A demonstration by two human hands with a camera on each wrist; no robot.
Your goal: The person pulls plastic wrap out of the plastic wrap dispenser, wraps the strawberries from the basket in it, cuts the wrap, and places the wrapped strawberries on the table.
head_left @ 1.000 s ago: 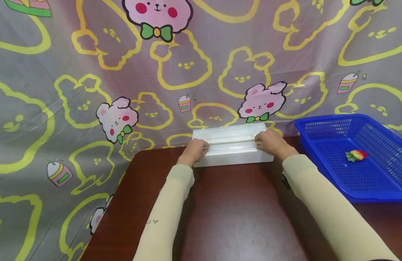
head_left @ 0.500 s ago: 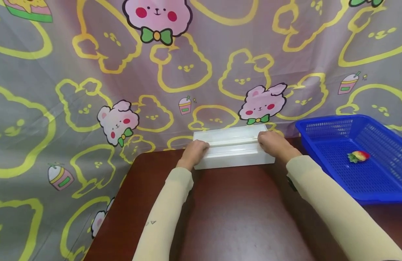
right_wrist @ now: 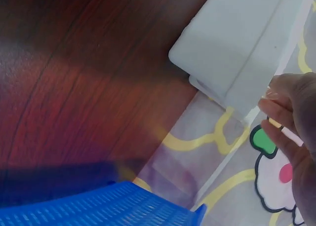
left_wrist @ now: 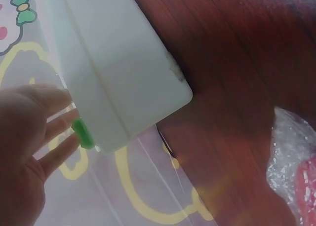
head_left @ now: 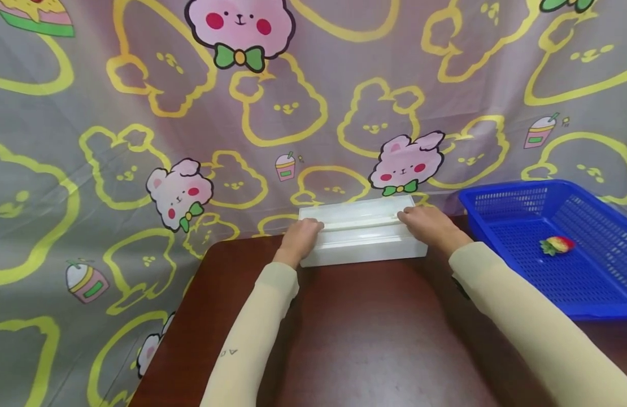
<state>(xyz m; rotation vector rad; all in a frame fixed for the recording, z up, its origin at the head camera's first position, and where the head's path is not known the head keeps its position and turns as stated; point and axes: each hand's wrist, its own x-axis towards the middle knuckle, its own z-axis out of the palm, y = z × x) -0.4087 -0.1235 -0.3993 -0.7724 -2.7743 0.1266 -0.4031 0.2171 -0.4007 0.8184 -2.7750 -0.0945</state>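
Note:
A long white box (head_left: 369, 251) lies at the table's far edge in the head view, with a glossy top and a pale strip (head_left: 361, 223) running lengthwise between the hands. At its left end, my left hand (head_left: 299, 240) pinches the strip with curled fingers. My right hand (head_left: 429, 227) grips the other end the same way. The left wrist view has the left fingertips (left_wrist: 69, 132) right at the edge of the white box (left_wrist: 123, 78). In the right wrist view, the right fingertips (right_wrist: 269, 105) meet the opposite end, with something thin and clear beside them.
A blue basket (head_left: 542, 305) stands on the right of the brown table (head_left: 390, 339), with a red and yellow strawberry (head_left: 560, 245) in it. A patterned curtain (head_left: 293, 102) hangs directly behind the box. Clear plastic wrapping around something red (left_wrist: 291, 162) shows in the left wrist view.
Both hands stay at the box's ends. Fingertips that showed over its top a second ago are now tucked in more. The box and strawberry have barely moved.

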